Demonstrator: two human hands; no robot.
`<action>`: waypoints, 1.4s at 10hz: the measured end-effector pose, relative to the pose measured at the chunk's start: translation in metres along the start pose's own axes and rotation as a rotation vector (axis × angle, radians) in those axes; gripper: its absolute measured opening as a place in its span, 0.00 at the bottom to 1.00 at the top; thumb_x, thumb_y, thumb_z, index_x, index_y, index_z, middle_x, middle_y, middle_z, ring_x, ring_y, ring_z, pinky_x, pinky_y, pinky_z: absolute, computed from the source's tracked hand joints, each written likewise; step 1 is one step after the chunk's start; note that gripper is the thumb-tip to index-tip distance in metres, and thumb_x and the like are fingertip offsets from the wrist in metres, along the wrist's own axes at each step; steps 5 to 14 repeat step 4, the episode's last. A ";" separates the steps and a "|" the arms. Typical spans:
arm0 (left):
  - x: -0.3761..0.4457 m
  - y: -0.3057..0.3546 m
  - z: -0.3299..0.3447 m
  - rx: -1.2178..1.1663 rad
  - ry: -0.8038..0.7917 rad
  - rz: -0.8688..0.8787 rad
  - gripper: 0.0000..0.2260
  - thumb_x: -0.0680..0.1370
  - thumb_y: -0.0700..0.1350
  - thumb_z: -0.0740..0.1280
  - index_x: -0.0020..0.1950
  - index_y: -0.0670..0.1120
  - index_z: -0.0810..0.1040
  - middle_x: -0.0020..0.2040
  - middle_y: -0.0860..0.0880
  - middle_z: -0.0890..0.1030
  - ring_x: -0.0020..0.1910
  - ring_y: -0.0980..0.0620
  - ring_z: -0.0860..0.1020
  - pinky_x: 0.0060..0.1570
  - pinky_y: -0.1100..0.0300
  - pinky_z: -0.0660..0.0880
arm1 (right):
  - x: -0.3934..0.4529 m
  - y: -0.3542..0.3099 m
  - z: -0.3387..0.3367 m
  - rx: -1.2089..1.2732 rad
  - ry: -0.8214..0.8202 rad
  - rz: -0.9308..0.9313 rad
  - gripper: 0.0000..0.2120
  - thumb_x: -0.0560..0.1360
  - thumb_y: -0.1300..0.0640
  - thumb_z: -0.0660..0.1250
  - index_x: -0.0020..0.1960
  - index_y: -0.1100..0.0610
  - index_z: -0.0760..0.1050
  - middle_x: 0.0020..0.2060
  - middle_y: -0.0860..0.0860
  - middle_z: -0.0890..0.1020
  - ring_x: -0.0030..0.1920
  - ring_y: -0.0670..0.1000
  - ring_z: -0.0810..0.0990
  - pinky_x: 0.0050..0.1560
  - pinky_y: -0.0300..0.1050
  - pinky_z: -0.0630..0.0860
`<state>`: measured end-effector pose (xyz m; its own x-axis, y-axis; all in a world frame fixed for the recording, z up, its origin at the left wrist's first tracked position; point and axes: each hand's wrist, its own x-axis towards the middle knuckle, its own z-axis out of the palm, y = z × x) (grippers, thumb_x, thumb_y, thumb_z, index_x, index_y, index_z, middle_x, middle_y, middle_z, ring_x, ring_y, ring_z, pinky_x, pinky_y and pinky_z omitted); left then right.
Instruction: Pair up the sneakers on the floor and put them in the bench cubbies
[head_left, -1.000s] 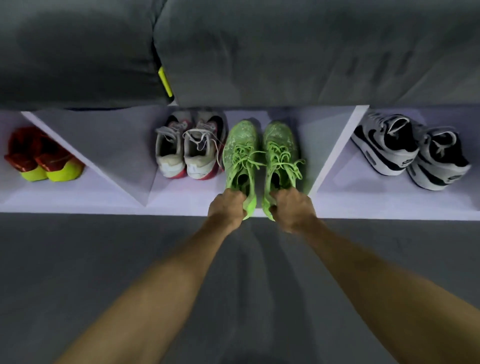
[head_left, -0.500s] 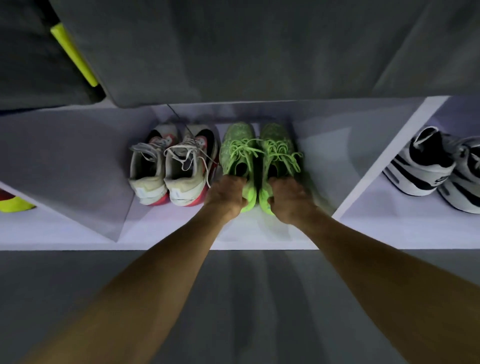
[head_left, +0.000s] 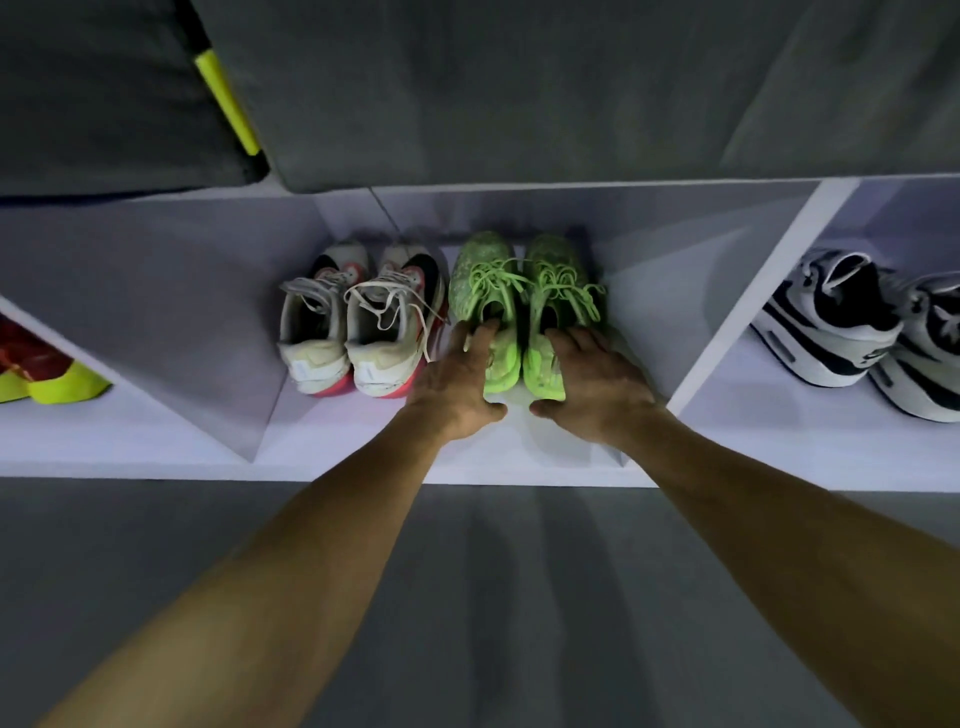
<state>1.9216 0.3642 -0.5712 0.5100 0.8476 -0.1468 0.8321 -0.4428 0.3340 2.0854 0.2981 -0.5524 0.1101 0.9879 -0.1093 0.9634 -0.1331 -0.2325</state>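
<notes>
Green sneakers (head_left: 524, 312) stood paired in the middle bench cubby (head_left: 675, 291) beside the white-and-red pair (head_left: 358, 332), left hand (head_left: 457, 389) and right hand (head_left: 597, 384), earlier gripping the heels, now loosened with fingers spread against them

The speckled lime-green knit sneakers (head_left: 522, 306) are showing brighter neon-green laces and glowing yellow-green heels. The cream mesh sneakers (head_left: 358, 332) beside them are wearing off-white laces, black and coral patches at the toes, and coral-red soles. The white leather sneakers (head_left: 862, 332) are carrying black stripes and black collars. The red sneakers (head_left: 39, 371) are sitting on neon-yellow soles. The pale lavender-white desk (head_left: 363, 462) is standing under dark grey fabric cushions (head_left: 519, 88) with a yellow tag (head_left: 226, 101), above a plain grey floor (head_left: 493, 597).
</notes>
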 end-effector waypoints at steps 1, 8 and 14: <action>-0.023 0.005 -0.008 0.027 -0.019 -0.023 0.44 0.69 0.54 0.76 0.78 0.53 0.53 0.73 0.46 0.63 0.66 0.42 0.71 0.60 0.47 0.74 | -0.022 -0.002 -0.010 -0.006 0.008 -0.027 0.43 0.68 0.39 0.71 0.76 0.51 0.55 0.74 0.49 0.59 0.75 0.53 0.56 0.72 0.50 0.61; -0.150 0.044 -0.140 0.092 -0.042 -0.125 0.37 0.67 0.63 0.73 0.73 0.59 0.63 0.69 0.52 0.69 0.64 0.46 0.73 0.59 0.51 0.73 | -0.132 -0.046 -0.131 0.002 -0.046 -0.093 0.41 0.68 0.34 0.68 0.75 0.46 0.57 0.75 0.47 0.62 0.74 0.53 0.60 0.71 0.53 0.61; -0.150 0.044 -0.140 0.092 -0.042 -0.125 0.37 0.67 0.63 0.73 0.73 0.59 0.63 0.69 0.52 0.69 0.64 0.46 0.73 0.59 0.51 0.73 | -0.132 -0.046 -0.131 0.002 -0.046 -0.093 0.41 0.68 0.34 0.68 0.75 0.46 0.57 0.75 0.47 0.62 0.74 0.53 0.60 0.71 0.53 0.61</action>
